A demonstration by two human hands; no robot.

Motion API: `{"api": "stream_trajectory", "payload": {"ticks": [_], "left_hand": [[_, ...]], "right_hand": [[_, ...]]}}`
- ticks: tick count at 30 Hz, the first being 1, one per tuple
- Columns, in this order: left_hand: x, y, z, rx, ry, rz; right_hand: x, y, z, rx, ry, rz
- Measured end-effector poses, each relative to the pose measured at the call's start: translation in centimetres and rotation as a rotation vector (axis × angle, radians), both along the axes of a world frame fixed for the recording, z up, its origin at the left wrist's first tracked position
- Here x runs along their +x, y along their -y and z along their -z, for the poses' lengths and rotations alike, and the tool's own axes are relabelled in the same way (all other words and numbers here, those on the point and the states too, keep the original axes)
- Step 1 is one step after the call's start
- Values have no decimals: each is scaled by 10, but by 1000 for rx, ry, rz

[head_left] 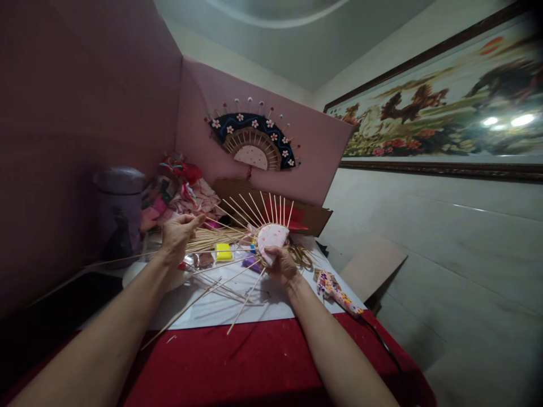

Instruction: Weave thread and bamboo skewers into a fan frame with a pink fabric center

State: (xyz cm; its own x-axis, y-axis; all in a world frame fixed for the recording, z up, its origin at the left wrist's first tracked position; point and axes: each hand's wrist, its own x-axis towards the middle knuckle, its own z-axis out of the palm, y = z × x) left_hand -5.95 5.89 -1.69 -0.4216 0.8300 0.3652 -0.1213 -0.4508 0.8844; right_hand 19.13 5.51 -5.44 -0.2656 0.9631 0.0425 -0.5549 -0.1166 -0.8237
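Note:
My right hand (281,264) grips the lower edge of a half-round, pale pink patterned piece (274,234), thumb on its face. Thin wooden sticks (250,208) fan out from its rim, some upward and several down to the left. My left hand (183,230) is raised to the left, thumb and fingers pinched at the outer end of one of these sticks. Below and behind the fan frame lies a bundle of loose sticks (212,238). A yellow packet (223,252) and a purple packet (251,263) lie beside it.
A finished dark fan with flowers (254,125) hangs on the pink board (314,152). Right of my hands lie scissors (302,257) and a floral-patterned glue gun (337,294) with a black cord. White paper (186,316) covers part of the red cloth (254,362). A lidded bin (119,206) stands left.

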Motion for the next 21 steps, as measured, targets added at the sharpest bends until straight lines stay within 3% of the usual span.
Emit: {"api": "stream_trajectory", "payload": {"ticks": [4,8,13,21], "left_hand": [[-3,-4,3,-11,66,116],[7,0,9,-54,-77,107],[30,0,24,-135,-266,240],[46,0,42,-192,-859,164]], "right_hand": [[0,0,-1,-19,-55,-9],[1,3,-2,-8,-107,-77],[-2,9,-4,49,-126,-153],[-10,15,-6,123,-116,-236]]}}
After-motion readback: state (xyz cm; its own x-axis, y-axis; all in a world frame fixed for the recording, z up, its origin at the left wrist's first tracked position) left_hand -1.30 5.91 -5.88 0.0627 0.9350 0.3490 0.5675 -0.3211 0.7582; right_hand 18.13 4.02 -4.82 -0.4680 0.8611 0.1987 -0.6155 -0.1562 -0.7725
